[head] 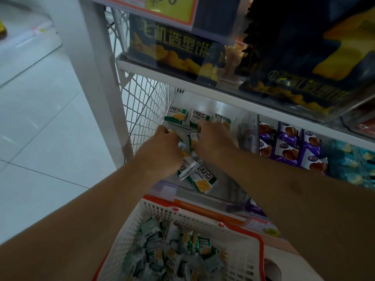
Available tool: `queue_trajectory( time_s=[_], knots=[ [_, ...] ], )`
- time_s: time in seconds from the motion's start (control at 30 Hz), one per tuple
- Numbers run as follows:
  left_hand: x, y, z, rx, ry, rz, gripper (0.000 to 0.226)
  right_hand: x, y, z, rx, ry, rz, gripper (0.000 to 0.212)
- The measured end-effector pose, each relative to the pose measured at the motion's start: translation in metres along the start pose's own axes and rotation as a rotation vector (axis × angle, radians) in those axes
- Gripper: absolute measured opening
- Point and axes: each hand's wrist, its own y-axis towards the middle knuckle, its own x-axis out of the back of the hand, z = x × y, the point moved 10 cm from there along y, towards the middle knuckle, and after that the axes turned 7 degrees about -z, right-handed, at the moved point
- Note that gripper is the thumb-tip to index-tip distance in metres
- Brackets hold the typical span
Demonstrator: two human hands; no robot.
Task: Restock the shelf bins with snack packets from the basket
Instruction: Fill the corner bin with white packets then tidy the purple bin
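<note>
Green snack packets [189, 157] are gripped by both the left hand [162, 151] and right hand [213, 138] inside the clear shelf bin [205, 196], above the basket [239, 238].

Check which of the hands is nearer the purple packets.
Right. The right hand is in the green-packet bin, next to the purple packets; the left hand is farther off, by the wire mesh side.

Green-and-white snack packets [199, 180] lying loose in a clear shelf bin [203, 196], further packets upright in a row at its back, white slotted basket [241, 236] with red rim below, heaped with matching packets
</note>
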Motion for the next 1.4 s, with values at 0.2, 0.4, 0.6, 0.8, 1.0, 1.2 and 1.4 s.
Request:
queue_trajectory(
  time_s=[0.2, 0.4, 0.6, 0.8, 1.0, 1.2, 1.4],
  knots=[
    [0.001, -0.003, 0.003, 0.034, -0.08, 0.012, 0.05, -0.004, 0.0, 0.022, 0.149, -0.047, -0.028, 0.041],
    [-0.022, 0.01, -0.002, -0.037, 0.047, 0.096, 0.031, -0.003, -0.004, 0.017, 0.114, -0.018, -0.034, 0.043],
    [-0.002, 0.012, -0.023, -0.16, 0.177, -0.116, 0.055, 0.004, -0.006, 0.004, 0.067, -0.083, -0.021, 0.056],
    [-0.017, 0.006, -0.019, 0.0, 0.045, -0.016, 0.07, 0.01, -0.01, 0.005, 0.08, -0.106, -0.068, 0.04],
    [-0.022, 0.006, -0.013, 0.01, 0.082, 0.068, 0.067, 0.007, -0.011, 0.007, 0.067, -0.079, -0.084, 0.04],
    [-0.015, 0.008, -0.016, -0.082, 0.132, 0.055, 0.055, -0.001, -0.01, 0.01, 0.079, 0.001, -0.073, 0.043],
    [-0.012, 0.013, -0.013, -0.149, 0.082, 0.045, 0.057, -0.007, -0.008, 0.02, 0.143, 0.094, -0.001, 0.051]
  ],
)
